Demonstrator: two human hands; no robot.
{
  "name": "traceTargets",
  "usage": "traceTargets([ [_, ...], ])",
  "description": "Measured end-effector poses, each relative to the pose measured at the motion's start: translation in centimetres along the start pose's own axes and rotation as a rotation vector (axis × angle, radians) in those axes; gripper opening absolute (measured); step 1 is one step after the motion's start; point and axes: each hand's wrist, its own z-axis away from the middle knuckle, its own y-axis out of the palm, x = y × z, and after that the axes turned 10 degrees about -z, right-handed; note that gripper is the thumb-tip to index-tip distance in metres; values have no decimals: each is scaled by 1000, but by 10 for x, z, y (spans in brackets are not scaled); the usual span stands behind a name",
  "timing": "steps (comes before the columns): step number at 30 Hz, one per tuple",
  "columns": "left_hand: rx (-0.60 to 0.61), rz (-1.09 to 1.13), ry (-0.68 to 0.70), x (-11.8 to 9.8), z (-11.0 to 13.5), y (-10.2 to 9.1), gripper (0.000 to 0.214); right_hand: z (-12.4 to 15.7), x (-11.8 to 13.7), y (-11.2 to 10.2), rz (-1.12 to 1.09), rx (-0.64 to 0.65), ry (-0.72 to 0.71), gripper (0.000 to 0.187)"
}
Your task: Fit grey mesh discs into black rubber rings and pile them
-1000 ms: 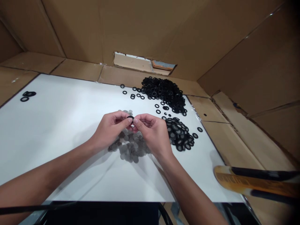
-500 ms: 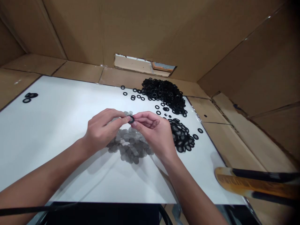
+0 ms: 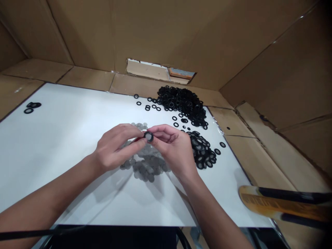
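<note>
Left hand: We saw the left hand [image 3: 116, 147] pinching a round black rubber ring with a grey centre [image 3: 148, 137] from the left side.
Right hand: We saw the right hand [image 3: 172, 147] pressing in on that ring from the right side.
Grip: Both hands were together, their fingers clamped on the ring between them.
Ring: It was held up over the far part of the grey pile, between the hands.
Below: A loose pile of thin grey mesh discs [image 3: 146, 162] lay under the hands on a white board [image 3: 52, 138].
Right: A heap of black rings with grey centres [image 3: 201, 150] lay just beside the right hand.
Far: A large mound of small black rubber rings [image 3: 181, 103] sat near the board's far edge, with strays scattered nearer us.
Far left: A few black rings [image 3: 32, 107] lay well apart.
Around: Brown cardboard walls [image 3: 155, 34] rose behind, and a blurred yellow-and-black object [image 3: 280, 204] sat at near right.
</note>
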Motion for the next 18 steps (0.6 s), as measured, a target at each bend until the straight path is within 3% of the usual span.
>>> traceTargets([
  [4,-5,-39,35,2,2,1,11,2,1,2,83,-11,-88,21],
  [9,10,-8,-92,1,-1,1,12,6,-4,0,337,-37,-411,8],
  [13,103,270,-436,-8,-6,2,5,8,-5,-2,435,-30,-511,6],
  [16,247,553,-789,-12,-8,5,12,7,-5,-2,359,-36,-398,6],
  [18,339,667,-916,-12,-9,7,19,5,-5,-1,265,-29,-294,10],
])
